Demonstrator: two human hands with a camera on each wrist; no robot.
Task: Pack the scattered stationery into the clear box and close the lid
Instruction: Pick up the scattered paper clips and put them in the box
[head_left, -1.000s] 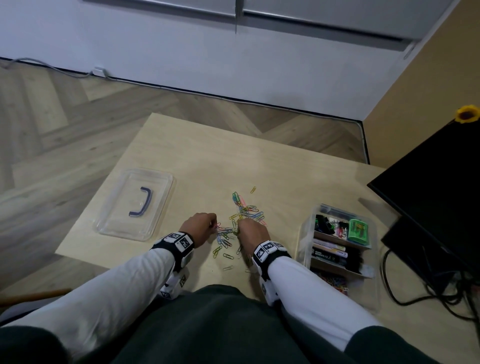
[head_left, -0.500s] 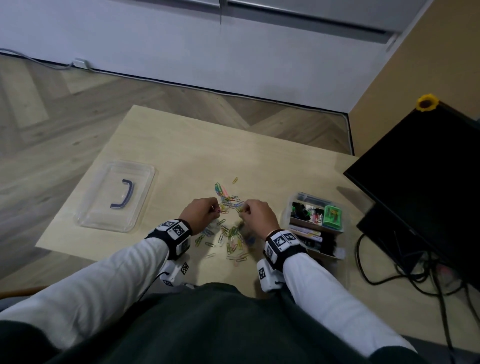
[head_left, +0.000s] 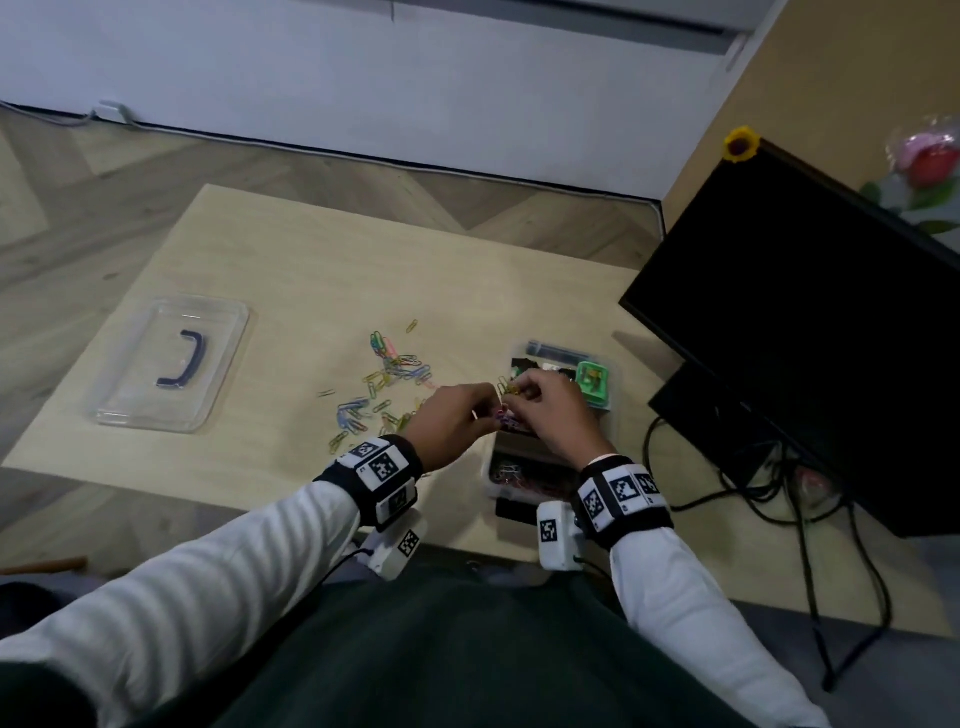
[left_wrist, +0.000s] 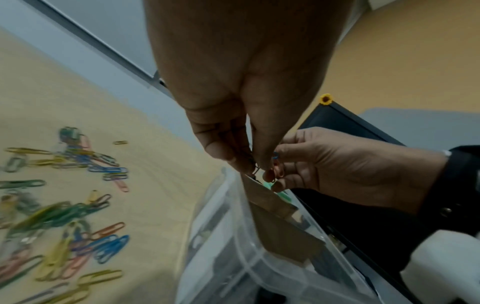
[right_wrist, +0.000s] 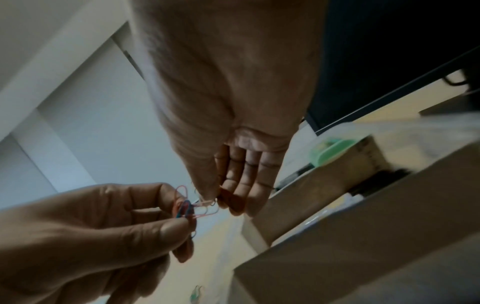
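Observation:
Both hands hover above the left side of the clear box (head_left: 488, 467), fingertips nearly touching. My left hand (head_left: 491, 413) pinches a small bunch of coloured paper clips (right_wrist: 184, 206). My right hand (head_left: 514, 389) pinches a few clips too, yellow ones (head_left: 505, 387) in the head view. Several loose paper clips (head_left: 387, 382) lie scattered on the table left of the box. The box holds cardboard dividers (left_wrist: 280, 224), a green item (head_left: 592, 382) and more clips in its near compartment. The clear lid (head_left: 130, 374) with a blue handle lies flat at the table's left.
A black monitor (head_left: 805, 312) stands close to the right of the box, with tangled cables (head_left: 779, 499) beneath it. The wooden table (head_left: 311, 260) ends just in front of my wrists. Parquet floor and a white wall lie beyond.
Both hands have lifted off the clip pile and moved right, carrying clips, to above the box. The head view has swung with them.

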